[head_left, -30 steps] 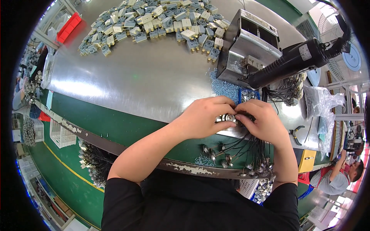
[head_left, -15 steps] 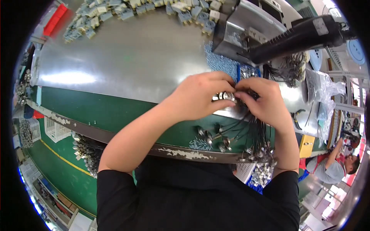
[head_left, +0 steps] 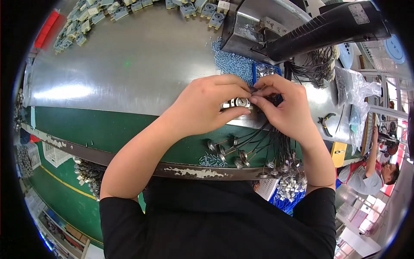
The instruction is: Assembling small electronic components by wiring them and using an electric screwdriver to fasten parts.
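The metal part (head_left: 242,102) is above the tabletop (head_left: 133,82), in the left grip (head_left: 209,102), nearly closed with thumb and fingers either side, seemingly to steady it. The right grip (head_left: 282,101) is almost closed beside it; what it pinches is hidden. Screws (head_left: 233,62) and a blue tray (head_left: 254,73) lie just beyond, probably for easy reach.

Can't see back of round metal part (head_left: 242,102), hidden by left fingers (head_left: 233,114). Can't tell grip of right fingers (head_left: 264,105); perhaps pinching something dark, too small to name. Miss far side of grey-and-cream block pile (head_left: 188,9), cropped by upper edge. Find red bin (head_left: 46,30) blurred.
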Motion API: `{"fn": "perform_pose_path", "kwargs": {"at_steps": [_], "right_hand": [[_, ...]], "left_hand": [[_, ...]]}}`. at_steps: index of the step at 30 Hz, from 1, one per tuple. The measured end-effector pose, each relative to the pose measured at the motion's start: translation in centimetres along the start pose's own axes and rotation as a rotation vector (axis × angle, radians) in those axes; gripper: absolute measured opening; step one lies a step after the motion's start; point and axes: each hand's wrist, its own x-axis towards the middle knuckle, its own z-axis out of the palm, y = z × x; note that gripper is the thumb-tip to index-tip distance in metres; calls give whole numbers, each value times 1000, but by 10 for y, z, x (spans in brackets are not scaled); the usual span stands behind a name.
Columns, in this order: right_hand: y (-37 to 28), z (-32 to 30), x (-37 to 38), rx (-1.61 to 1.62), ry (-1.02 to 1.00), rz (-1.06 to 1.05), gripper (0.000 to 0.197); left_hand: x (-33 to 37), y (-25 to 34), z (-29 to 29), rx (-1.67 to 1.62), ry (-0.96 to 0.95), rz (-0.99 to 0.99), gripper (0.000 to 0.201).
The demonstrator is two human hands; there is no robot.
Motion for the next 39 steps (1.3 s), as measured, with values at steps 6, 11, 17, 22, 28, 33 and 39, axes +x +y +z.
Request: {"fn": "perform_pose_path", "kwargs": {"at_steps": [6, 11, 17, 22, 28, 33, 39], "right_hand": [[25, -43, 2, 111, 793, -337, 38], [10, -55, 66, 938, 423, -314, 87], [9, -52, 80, 932, 26, -439, 95], [-9, -66, 99, 1103, 221, -560, 98], [-3, -82, 123, 915, 601, -379, 99], [-6, -56, 158, 1829, -97, -1074, 83], [-12, -50, 154, 1905, -86, -938, 78]], "left_hand": [[5, 1, -1, 11, -17, 22, 23], [5, 1, -7, 105, -14, 59, 22], [5, 6, -7, 64, -37, 40, 23], [6, 6, -8, 62, -63, 44, 26], [7, 7, -7, 57, -47, 24, 25], [8, 4, -5, 60, -49, 29, 23], [6, 5, -5, 63, -43, 20, 22]]}}
